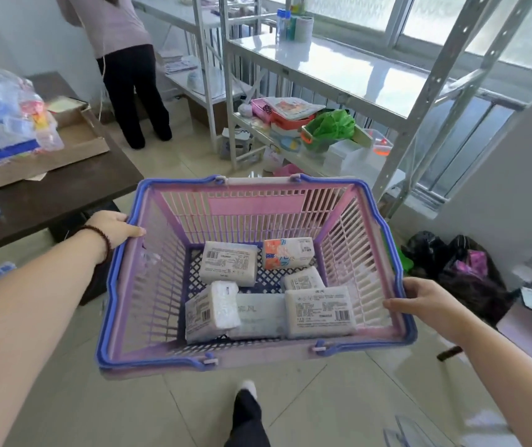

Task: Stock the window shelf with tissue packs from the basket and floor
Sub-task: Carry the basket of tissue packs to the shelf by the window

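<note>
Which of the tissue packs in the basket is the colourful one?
The orange and blue pack at the far right of the basket. The other packs are plain white with barcodes.

The window shelf point(348, 75) is a metal rack with a glossy top board. At that board's far left end stand a few bottles point(285, 24) and a roll point(303, 29). The lower board holds a pink case point(266, 108), a green bag point(330, 124) in a tray and clear boxes point(351, 156). On the tiled floor point(193, 156) near the rack's right end lie dark bags point(464, 269).
</note>
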